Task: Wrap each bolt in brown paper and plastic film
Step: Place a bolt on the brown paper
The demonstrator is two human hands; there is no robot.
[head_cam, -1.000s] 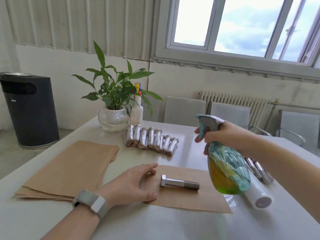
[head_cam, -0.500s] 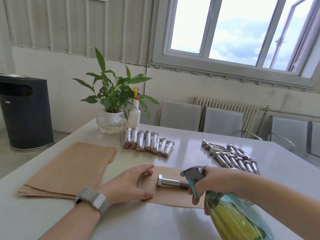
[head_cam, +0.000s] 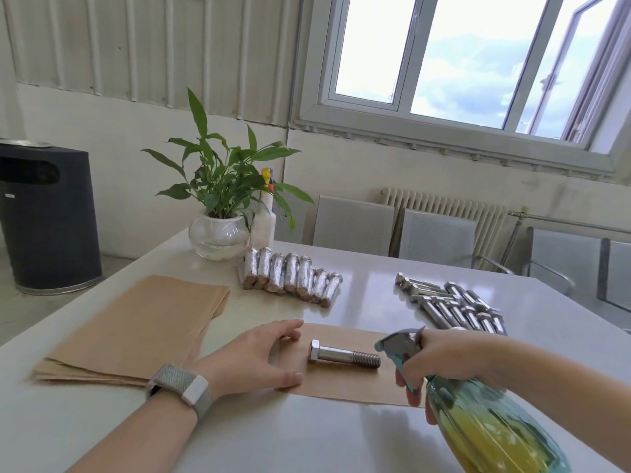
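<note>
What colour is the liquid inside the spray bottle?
Yellow, inside the teal-tinted spray bottle gripped by the right hand; head view.

no readable text anywhere, small white label on bin [head_cam: 10, 196] too blurred to read, bottles unmarked

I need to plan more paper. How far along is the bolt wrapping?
Done: a row of wrapped bolts. In hand: one bare bolt on a brown paper sheet, left hand steadying the sheet, right hand aiming a spray bottle. Left: the pile of unwrapped bolts.
</note>
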